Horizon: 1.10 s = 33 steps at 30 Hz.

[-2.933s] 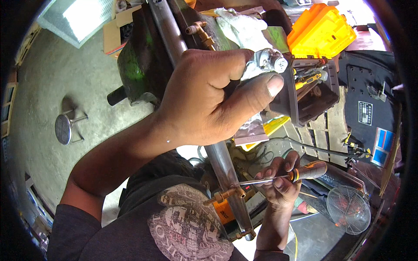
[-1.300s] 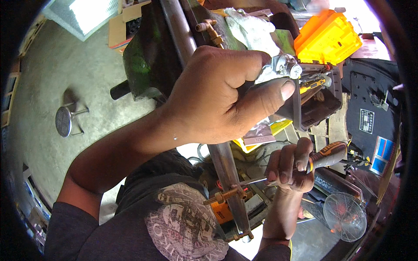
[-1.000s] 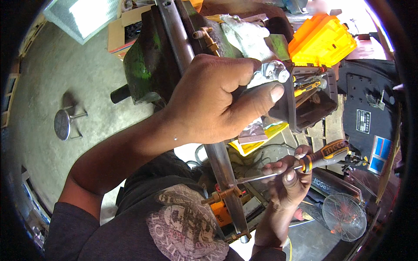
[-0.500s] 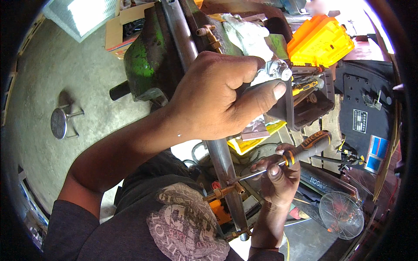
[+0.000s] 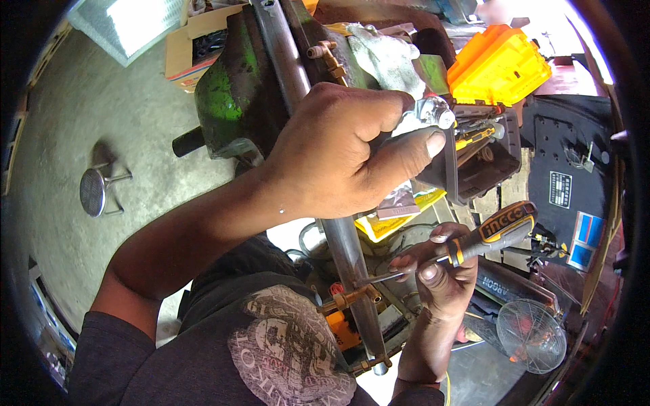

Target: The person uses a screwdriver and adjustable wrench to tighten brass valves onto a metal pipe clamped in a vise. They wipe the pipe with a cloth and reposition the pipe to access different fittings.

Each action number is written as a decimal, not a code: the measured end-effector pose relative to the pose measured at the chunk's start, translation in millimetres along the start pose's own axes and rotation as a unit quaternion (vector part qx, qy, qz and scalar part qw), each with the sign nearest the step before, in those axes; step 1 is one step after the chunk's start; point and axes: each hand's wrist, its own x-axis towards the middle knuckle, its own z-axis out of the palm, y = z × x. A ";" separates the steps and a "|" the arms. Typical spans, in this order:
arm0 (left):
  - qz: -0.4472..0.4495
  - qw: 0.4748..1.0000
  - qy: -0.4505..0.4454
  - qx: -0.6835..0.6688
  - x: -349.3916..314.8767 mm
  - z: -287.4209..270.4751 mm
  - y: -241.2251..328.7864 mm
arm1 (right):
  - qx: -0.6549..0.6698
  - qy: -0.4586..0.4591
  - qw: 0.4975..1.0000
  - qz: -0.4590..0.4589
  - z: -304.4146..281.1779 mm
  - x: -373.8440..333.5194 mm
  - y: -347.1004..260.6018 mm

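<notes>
My left hand (image 5: 352, 149) is closed around a crumpled silver squeeze tube (image 5: 433, 111), its threaded mouth poking out past my thumb. In my right hand (image 5: 443, 271) is a screwdriver (image 5: 497, 233) with a grey and orange handle, held in the fingers around its shaft and the handle's lower end. The shaft points left, its tip near a brass fitting (image 5: 352, 298) on a long metal pipe (image 5: 342, 250); whether it touches is unclear. Another brass fitting (image 5: 328, 57) sits farther up the pipe, and one more (image 5: 371, 364) near its lower end.
A worn green and dark bench vise (image 5: 227, 101) stands behind the pipe, with a white cloth (image 5: 386, 57) lying nearby. To the right are an open dark toolbox (image 5: 484, 179), a yellow-orange plastic case (image 5: 497, 64) and a fan (image 5: 531, 335). A round stool (image 5: 93, 191) stands on the left.
My right hand and the screwdriver have shifted slightly to the right, with the handle swung outward. My left hand with the tube has hardly moved.
</notes>
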 end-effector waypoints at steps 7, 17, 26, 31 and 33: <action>0.018 1.000 -0.004 0.019 0.9 -1.0 -1.8 | 0.009 -0.020 1.000 0.010 -5.0 2.5 4.6; -0.014 0.999 -0.045 0.023 -0.1 -5.0 3.0 | 0.007 -0.021 1.000 0.005 -7.0 1.9 5.5; -0.010 0.993 -0.104 0.055 -1.7 -13.2 2.8 | 0.029 -0.013 0.999 -0.007 -11.7 0.6 9.1; -0.003 0.994 -0.094 0.051 -1.3 -13.0 4.7 | 0.024 0.009 0.999 -0.027 -11.9 -1.4 14.5; 0.000 0.994 -0.097 0.052 -0.9 -12.9 3.3 | 0.022 0.020 0.999 -0.026 -14.4 -3.6 17.4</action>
